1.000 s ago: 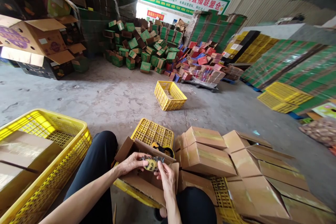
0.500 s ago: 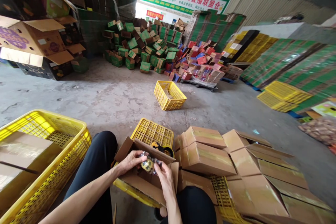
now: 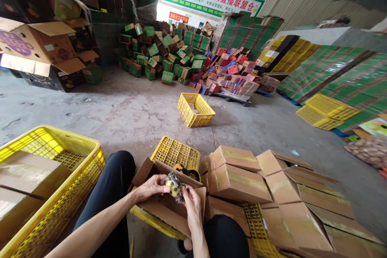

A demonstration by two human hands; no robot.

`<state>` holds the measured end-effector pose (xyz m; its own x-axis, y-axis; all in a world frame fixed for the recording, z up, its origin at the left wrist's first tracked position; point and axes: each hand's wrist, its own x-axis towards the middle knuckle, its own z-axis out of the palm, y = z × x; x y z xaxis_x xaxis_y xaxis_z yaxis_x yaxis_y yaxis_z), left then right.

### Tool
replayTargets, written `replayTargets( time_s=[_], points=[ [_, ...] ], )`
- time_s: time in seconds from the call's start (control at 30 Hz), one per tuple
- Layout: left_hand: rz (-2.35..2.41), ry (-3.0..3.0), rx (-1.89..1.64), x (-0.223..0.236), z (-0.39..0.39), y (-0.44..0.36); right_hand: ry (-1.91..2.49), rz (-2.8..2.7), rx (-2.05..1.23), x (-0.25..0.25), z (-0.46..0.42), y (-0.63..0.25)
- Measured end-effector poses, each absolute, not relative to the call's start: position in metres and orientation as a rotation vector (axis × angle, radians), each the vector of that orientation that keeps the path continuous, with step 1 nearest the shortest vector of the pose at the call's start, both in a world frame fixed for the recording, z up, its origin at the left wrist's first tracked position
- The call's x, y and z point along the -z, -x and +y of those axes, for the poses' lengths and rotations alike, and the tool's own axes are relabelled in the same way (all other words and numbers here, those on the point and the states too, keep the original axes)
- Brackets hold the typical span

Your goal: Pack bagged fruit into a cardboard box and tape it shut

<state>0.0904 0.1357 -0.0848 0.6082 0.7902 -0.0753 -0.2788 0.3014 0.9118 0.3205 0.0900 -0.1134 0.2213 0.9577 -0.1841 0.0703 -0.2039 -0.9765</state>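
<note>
Between my two hands is a small yellow, round item in clear plastic wrap with dark spots (image 3: 173, 187); its exact kind I cannot make out. My left hand (image 3: 152, 187) grips its left side, fingers closed. On the other side my right hand (image 3: 191, 200) pinches the wrap. Both hands are above an open cardboard box (image 3: 165, 217), whose inside is mostly hidden by them. The box rests on a yellow crate (image 3: 142, 215) between my knees. Just beyond it, a black and orange tape dispenser-like tool (image 3: 188, 172) lies on an upturned yellow crate (image 3: 173, 151).
To my left stands a large yellow crate (image 3: 90, 169) with a taped carton (image 3: 30, 173) inside. Several cardboard boxes (image 3: 238, 181) are stacked at my right. A yellow basket (image 3: 196, 119) sits on the floor ahead, before a heap of green and red boxes (image 3: 167, 64).
The wrapped yellow item has been turned slightly in my fingers, and its plastic now sticks up more at the top. My hands have barely shifted; everything else stays put.
</note>
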Motion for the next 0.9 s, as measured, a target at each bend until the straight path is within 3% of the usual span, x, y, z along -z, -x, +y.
replayTargets(
  time_s=[0.2, 0.5, 0.9],
  points=[
    [0.677, -1.0, -0.786, 0.094, 0.137, -0.089, 1.483, -1.009, -1.057, 0.092, 0.093, -0.315],
    [0.677, -0.987, -0.792, 0.086, 0.134, -0.09, 1.298, -1.208, -1.397, 0.072, 0.072, -0.303],
    [0.56, -0.899, -0.751, 0.087, 0.133, -0.091, 1.465, -1.004, -1.293, 0.073, 0.079, -0.304]
  ],
)
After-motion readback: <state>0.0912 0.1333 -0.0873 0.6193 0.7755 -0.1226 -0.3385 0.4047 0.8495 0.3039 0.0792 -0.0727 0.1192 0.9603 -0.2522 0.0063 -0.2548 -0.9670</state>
